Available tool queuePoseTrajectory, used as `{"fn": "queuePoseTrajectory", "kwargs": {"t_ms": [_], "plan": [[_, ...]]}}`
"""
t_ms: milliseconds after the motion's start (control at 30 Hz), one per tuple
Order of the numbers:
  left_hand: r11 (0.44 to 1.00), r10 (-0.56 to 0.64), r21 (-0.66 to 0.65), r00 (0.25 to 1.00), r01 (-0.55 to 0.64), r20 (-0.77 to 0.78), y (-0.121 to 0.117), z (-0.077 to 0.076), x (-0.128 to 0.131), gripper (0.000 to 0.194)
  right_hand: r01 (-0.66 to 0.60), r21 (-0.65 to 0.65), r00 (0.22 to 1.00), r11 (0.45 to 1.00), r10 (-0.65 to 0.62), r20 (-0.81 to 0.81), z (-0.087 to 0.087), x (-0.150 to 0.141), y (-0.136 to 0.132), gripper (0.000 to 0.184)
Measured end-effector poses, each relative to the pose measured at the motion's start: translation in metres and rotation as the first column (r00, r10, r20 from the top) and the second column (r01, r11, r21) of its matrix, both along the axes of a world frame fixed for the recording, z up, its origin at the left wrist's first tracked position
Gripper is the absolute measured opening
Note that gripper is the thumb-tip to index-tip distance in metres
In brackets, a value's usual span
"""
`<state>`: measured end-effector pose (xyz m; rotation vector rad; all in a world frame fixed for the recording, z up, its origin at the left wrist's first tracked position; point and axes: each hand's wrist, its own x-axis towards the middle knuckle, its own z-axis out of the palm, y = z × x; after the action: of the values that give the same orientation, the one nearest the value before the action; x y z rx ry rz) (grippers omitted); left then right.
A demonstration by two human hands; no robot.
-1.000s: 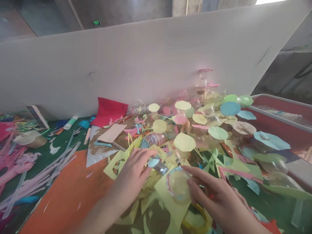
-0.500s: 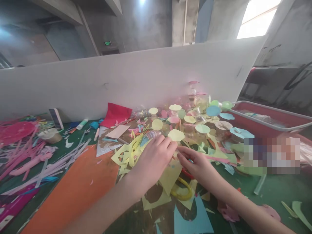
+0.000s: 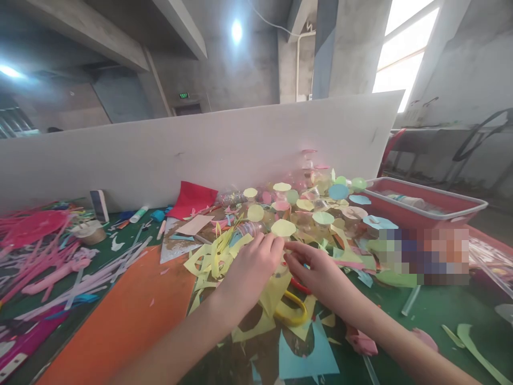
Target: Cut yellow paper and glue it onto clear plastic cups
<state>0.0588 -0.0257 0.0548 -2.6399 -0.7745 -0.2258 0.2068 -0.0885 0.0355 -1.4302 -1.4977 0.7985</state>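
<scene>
My left hand [image 3: 256, 262] and my right hand [image 3: 310, 264] meet over the middle of the littered table, fingertips pinched close together. A pale yellow scalloped paper disc [image 3: 283, 228] shows just beyond the fingertips. Whatever is between the fingers is hidden by the hands. Below them hangs or lies a yellow paper sheet [image 3: 274, 294]. Scissors with a yellow handle [image 3: 294, 315] lie beneath, close to my right wrist. Blue paper with a round cut-out [image 3: 306, 361] is nearer to me. Curled yellow paper strips [image 3: 218, 251] lie left of my left hand.
Pastel paper discs on clear plastic pieces crowd the back, including a blue disc [image 3: 339, 191]. A red bin [image 3: 433, 211] stands at right, an orange sheet [image 3: 128, 315] lies at left beside pink strips [image 3: 48, 262]. A white panel [image 3: 200, 149] closes off the back.
The camera view has tilted up and shifted slightly to the right. Both hands stay together in nearly the same place, fingers still pinched.
</scene>
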Motion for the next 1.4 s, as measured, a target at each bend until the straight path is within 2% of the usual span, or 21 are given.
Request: {"fn": "queuePoseTrajectory", "kwargs": {"t_ms": [67, 133, 200, 267, 333, 400, 467, 533, 600, 633, 667, 733, 800, 867, 967, 1067, 1133, 1233, 1400], "plan": [[0.991, -0.058, -0.113, 0.994, 0.068, 0.09, 0.006, -0.001, -0.003, 0.036, 0.006, -0.002, 1.0, 1.0, -0.006, 0.021, -0.001, 0.0, 0.0, 0.039], [0.941, -0.074, -0.304, 0.966, 0.15, 0.246, 0.014, -0.002, -0.007, 0.021, 0.03, -0.005, 0.997, 1.0, -0.03, 0.074, -0.004, 0.0, 0.001, 0.038], [0.836, -0.002, -0.509, 0.929, 0.205, 0.371, 0.022, -0.003, -0.012, 0.018, 0.052, -0.008, 0.989, 0.999, -0.05, 0.141, -0.007, 0.0, 0.002, 0.037], [0.722, 0.104, -0.658, 0.907, 0.212, 0.407, 0.027, -0.004, -0.016, 0.023, 0.053, -0.003, 0.979, 0.999, -0.051, 0.199, -0.011, -0.001, 0.003, 0.035], [0.645, 0.177, -0.735, 0.894, 0.21, 0.412, 0.03, -0.005, -0.02, 0.025, 0.044, 0.01, 0.969, 0.999, -0.046, 0.243, -0.015, -0.001, 0.004, 0.035], [0.597, 0.216, -0.768, 0.876, 0.231, 0.432, 0.032, -0.006, -0.021, 0.025, 0.043, 0.034, 0.957, 0.999, -0.051, 0.287, -0.017, -0.001, 0.005, 0.036], [0.552, 0.233, -0.781, 0.846, 0.292, 0.48, 0.037, -0.008, -0.023, 0.026, 0.061, 0.053, 0.944, 0.997, -0.075, 0.322, -0.017, 0.0, 0.005, 0.037], [0.516, 0.263, -0.768, 0.782, 0.38, 0.564, 0.046, -0.015, -0.024, 0.025, 0.08, 0.078, 0.936, 0.994, -0.102, 0.336, -0.016, 0.002, 0.005, 0.038], [0.529, 0.322, -0.732, 0.697, 0.429, 0.641, 0.059, -0.025, -0.027, 0.021, 0.095, 0.101, 0.936, 0.99, -0.123, 0.33, -0.015, 0.005, 0.006, 0.038], [0.558, 0.343, -0.719, 0.674, 0.415, 0.655, 0.066, -0.031, -0.029, 0.019, 0.102, 0.11, 0.936, 0.989, -0.132, 0.326, -0.014, 0.006, 0.007, 0.038], [0.615, 0.352, -0.7, 0.668, 0.363, 0.655, 0.072, -0.036, -0.031, 0.015, 0.111, 0.111, 0.936, 0.988, -0.142, 0.322, -0.013, 0.007, 0.007, 0.037], [0.735, 0.332, -0.639, 0.703, 0.224, 0.629, 0.078, -0.045, -0.035, 0.017, 0.139, 0.089, 0.937, 0.986, -0.16, 0.31, -0.013, 0.008, 0.008, 0.037], [0.808, 0.272, -0.565, 0.743, 0.168, 0.611, 0.077, -0.049, -0.037, 0.023, 0.165, 0.064, 0.944, 0.984, -0.176, 0.278, -0.012, 0.008, 0.008, 0.037], [0.807, 0.206, -0.548, 0.765, 0.22, 0.61, 0.07, -0.046, -0.037, 0.024, 0.163, 0.039, 0.963, 0.986, -0.168, 0.211, -0.012, 0.009, 0.008, 0.036], [0.723, 0.12, -0.612, 0.814, 0.321, 0.569, 0.054, -0.037, -0.033, 0.035, 0.103, 0.004, 0.994, 0.995, -0.103, 0.041, -0.014, 0.011, 0.009, 0.038], [0.689, 0.072, -0.65, 0.861, 0.322, 0.503, 0.041, -0.034, -0.03, 0.056, 0.031, -0.03, 0.99, 0.999, -0.034, -0.134, -0.015, 0.013, 0.012, 0.042], [0.696, 0.094, -0.652, 0.862, 0.301, 0.499, 0.036, -0.036, -0.028, 0.06, -0.017, -0.04, 0.978, 0.999, 0.009, -0.207, -0.014, 0.014, 0.013, 0.043], [0.729, 0.127, -0.621, 0.836, 0.286, 0.534, 0.033, -0.041, -0.027, 0.051, -0.086, -0.011, 0.963, 0.996, 0.081, -0.258, -0.015, 0.015, 0.013, 0.042], [0.799, 0.108, -0.525, 0.79, 0.293, 0.604, 0.034, -0.044, -0.027, 0.04, -0.118, -0.006, 0.976, 0.993, 0.115, -0.184, -0.016, 0.017, 0.013, 0.037]]}}
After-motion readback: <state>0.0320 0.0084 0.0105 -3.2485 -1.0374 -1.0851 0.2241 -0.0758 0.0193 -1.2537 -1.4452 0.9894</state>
